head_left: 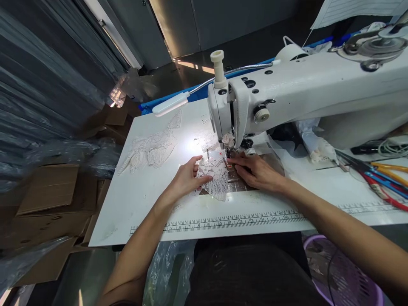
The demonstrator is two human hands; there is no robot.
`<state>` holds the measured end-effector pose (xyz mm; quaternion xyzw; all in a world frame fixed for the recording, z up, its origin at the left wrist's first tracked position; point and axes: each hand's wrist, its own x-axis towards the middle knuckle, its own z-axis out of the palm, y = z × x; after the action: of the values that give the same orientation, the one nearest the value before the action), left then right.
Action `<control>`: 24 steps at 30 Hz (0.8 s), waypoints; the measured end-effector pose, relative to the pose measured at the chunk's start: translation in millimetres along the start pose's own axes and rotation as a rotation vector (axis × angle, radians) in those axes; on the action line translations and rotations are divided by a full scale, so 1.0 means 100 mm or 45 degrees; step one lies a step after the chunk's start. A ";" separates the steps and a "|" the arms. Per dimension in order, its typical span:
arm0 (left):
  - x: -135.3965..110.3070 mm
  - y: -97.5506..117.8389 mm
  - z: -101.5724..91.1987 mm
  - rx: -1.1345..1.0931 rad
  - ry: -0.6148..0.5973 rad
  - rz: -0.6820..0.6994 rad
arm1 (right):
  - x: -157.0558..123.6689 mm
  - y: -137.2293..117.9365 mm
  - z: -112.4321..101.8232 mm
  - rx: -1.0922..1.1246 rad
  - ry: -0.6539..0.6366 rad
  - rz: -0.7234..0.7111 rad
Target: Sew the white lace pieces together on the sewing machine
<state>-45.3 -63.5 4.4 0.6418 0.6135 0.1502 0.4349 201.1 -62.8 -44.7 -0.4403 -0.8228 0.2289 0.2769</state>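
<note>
A white lace piece (214, 176) lies on the sewing machine bed, its upper edge close to the needle and presser foot (230, 151). My left hand (188, 177) grips its left side, thumb on top and fingers partly hidden by the lace. From the right, my right hand (257, 171) reaches in with bent fingers, and its fingertips pinch the lace's right edge beside the presser foot. Whether the needle is in the lace is too small to make out. The white sewing machine (287, 89) stands above both hands.
More lace pieces (153, 148) lie on the white table (127, 204) at left. A lamp (170, 104) lights the work area. Scissors (379, 178) and other tools lie at right. Cardboard boxes (47, 191) stand left of the table; a purple basket (344, 272) is below.
</note>
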 end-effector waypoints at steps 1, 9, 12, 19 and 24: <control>-0.01 0.01 0.00 0.040 0.017 0.006 | 0.01 -0.01 -0.01 0.047 0.017 0.047; -0.06 0.01 0.00 0.064 -0.018 -0.020 | 0.04 -0.10 -0.08 0.107 0.071 0.169; -0.06 -0.02 -0.02 0.137 -0.009 0.002 | 0.04 -0.09 -0.08 0.088 0.073 0.155; -0.06 0.09 -0.09 0.685 0.236 0.268 | 0.05 -0.06 -0.11 0.121 0.041 0.193; 0.23 0.14 0.02 0.630 0.137 0.493 | 0.06 -0.08 -0.16 0.159 0.044 0.219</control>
<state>-30.1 -41.3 5.5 0.8241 0.5200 0.1102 0.1957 203.5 -59.7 -26.4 -0.4950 -0.7613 0.2951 0.2972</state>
